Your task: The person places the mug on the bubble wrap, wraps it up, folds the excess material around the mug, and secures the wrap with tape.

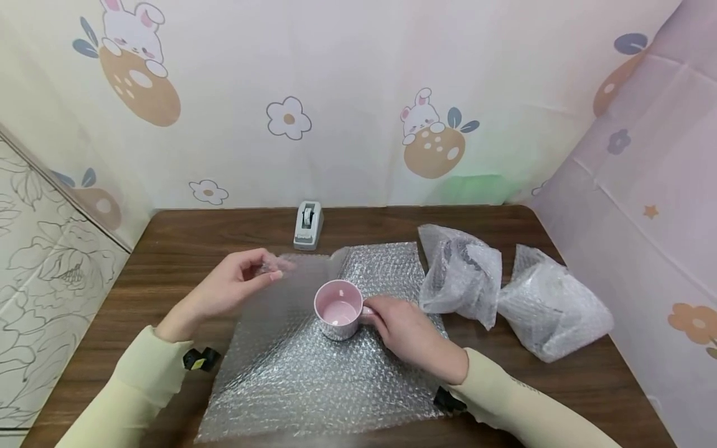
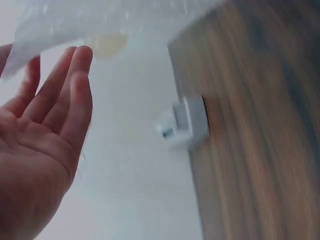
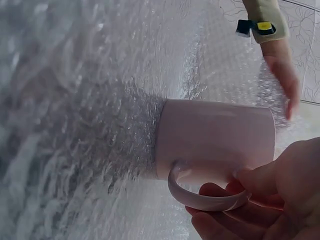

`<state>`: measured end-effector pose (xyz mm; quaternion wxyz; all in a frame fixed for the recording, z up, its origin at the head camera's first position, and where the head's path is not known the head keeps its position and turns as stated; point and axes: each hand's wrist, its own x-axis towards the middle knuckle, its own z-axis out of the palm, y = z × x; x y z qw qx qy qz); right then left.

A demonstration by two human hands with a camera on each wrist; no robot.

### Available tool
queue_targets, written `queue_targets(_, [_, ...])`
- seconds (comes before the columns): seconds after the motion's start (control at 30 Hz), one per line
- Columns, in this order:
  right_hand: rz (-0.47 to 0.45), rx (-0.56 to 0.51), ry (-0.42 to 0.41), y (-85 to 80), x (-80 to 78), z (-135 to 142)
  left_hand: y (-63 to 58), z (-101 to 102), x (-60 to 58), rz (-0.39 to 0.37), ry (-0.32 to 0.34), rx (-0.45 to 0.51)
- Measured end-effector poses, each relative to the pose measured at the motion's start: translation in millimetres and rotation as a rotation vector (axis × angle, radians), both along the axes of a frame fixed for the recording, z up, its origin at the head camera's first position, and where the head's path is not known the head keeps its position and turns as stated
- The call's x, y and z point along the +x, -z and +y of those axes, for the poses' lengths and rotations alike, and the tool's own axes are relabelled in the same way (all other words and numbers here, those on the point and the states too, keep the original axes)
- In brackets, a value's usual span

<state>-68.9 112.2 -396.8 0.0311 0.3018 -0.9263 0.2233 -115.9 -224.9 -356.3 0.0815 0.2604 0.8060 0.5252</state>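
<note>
A pink mug [image 1: 338, 309] stands upright on a sheet of bubble wrap [image 1: 313, 386] spread over the table. My right hand [image 1: 404, 330] holds the mug by its handle, with fingers curled through and around it in the right wrist view [image 3: 270, 200]. At the sheet's far left corner, my left hand [image 1: 235, 283] pinches the edge between thumb and fingers. That side of the sheet is lifted off the table and slopes up towards the hand, somewhat blurred. In the left wrist view the raised wrap [image 2: 115, 25] passes over the fingertips.
A white tape dispenser [image 1: 309, 225] stands by the table's back edge. To the right lie two bundles in bubble wrap, one nearer the sheet [image 1: 462, 274] and another [image 1: 554, 305] beside it. A patterned curtain [image 1: 347, 155] hangs behind the brown wooden table [image 1: 185, 249].
</note>
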Motion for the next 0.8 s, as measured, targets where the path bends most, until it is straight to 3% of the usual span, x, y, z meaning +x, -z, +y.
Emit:
queue_targets(0.17, [-0.009,0.011,-0.011,-1.1,-1.2,-0.3,-9.8,29.4,16.1,0.039,0.007,-0.019])
queue_targets(0.37, [-0.015,0.026,-0.013,-0.5,-2.7,0.3,-5.5,64.4,32.9,0.066,-0.031,-0.024])
queue_targets(0.57, [-0.019,0.029,-0.004,-1.0,-1.8,-0.2,6.1,88.7,43.1,0.265,-0.017,-0.170])
queue_targets(0.67, [-0.018,0.032,-0.007,-0.9,-1.6,-0.1,11.6,94.4,45.3,0.374,-0.010,-0.267])
queue_targets(0.8, [-0.014,0.027,-0.016,-0.6,-1.9,0.0,14.0,96.2,48.0,0.458,0.029,-0.362])
